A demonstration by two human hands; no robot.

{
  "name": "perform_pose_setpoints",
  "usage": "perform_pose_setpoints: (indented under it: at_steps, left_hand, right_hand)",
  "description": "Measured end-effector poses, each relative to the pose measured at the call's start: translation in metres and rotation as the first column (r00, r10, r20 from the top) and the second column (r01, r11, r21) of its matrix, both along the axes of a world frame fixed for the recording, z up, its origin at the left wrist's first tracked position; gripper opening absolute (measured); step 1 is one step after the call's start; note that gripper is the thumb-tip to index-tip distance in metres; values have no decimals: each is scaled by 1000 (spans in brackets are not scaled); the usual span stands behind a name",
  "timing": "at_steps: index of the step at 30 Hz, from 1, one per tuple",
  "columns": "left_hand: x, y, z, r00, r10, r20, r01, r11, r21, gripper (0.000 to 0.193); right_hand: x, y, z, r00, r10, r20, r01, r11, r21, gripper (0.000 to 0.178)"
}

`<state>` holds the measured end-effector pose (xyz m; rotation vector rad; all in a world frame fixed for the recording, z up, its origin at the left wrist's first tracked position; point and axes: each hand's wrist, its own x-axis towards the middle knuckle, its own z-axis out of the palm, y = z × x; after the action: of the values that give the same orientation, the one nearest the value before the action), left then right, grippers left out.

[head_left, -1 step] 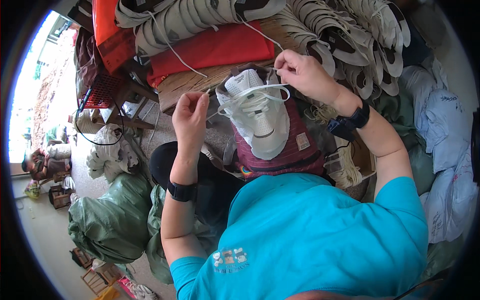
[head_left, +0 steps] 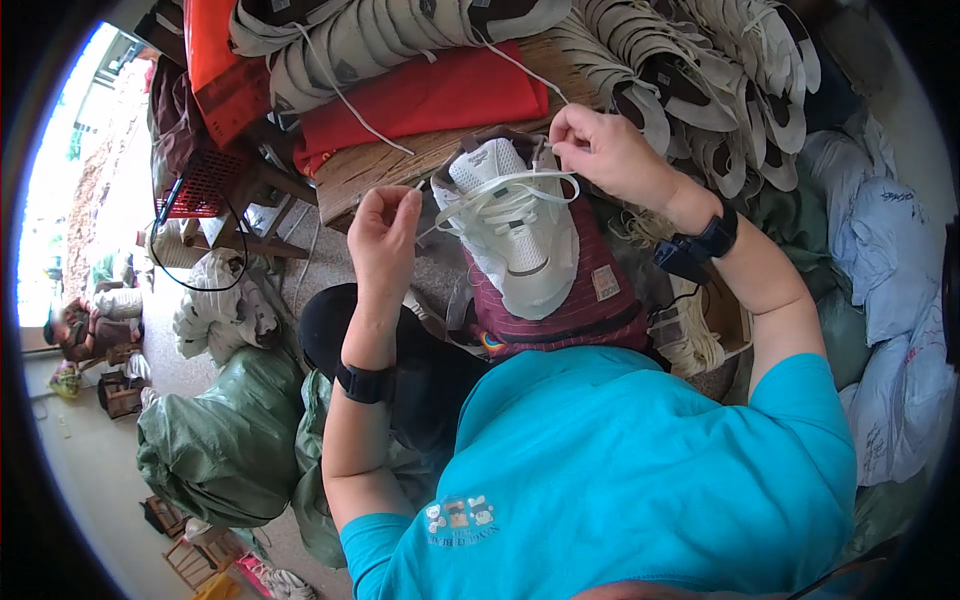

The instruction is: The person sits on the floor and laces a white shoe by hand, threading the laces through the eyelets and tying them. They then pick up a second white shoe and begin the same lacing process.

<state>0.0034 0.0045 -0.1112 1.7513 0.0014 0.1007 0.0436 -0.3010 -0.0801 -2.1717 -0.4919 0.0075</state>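
A white mesh shoe upper [head_left: 522, 250] lies on the maroon striped cloth [head_left: 606, 312] over my lap, its toe toward me. White shoelace [head_left: 505, 190] crosses it in several rows, with loose loops over the tongue [head_left: 482, 163]. My left hand [head_left: 386, 225] pinches one lace end just left of the upper, the tip poking out above the fingers. On the other side, my right hand [head_left: 600, 145] is closed at the upper's far right edge, pinching the other lace end. Both lace ends are held up apart from each other.
Stacked beige shoe uppers [head_left: 390, 45] rest with red cloth [head_left: 430, 100] on the wooden table [head_left: 365, 175]; more piles [head_left: 690, 70] are at far right. A box of laces [head_left: 700, 335] stands by my right side. Green sacks [head_left: 225, 435] sit left, pale sacks [head_left: 890, 260] right.
My left hand has shifted very slightly to the right. The right hand, the shoe upper and its lace look almost the same.
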Motion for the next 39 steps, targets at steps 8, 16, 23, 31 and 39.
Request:
perform_pose_setpoints:
  at_steps: [8,16,23,31,39]
  left_hand:
    - [-4,-10,-11,1000,16,-15,-11,956,292,20]
    - [-5,-20,4,997,58,-49,-35,927,373,20]
    - [-2,-27,14,992,-25,126,-67,737,673,16]
    - [10,-31,25,947,-254,196,-70,434,898,19]
    - [32,-5,22,986,-167,-18,149,816,559,25]
  right_hand:
    - [-3,5,-16,998,18,58,-14,998,-69,8]
    - [-5,21,-17,981,37,190,-9,989,-147,21]
    - [17,1,-2,950,287,122,-246,931,-271,28]
    - [36,6,20,919,291,-265,-359,897,-258,20]
    - [38,4,18,882,247,-403,-321,938,-129,16]
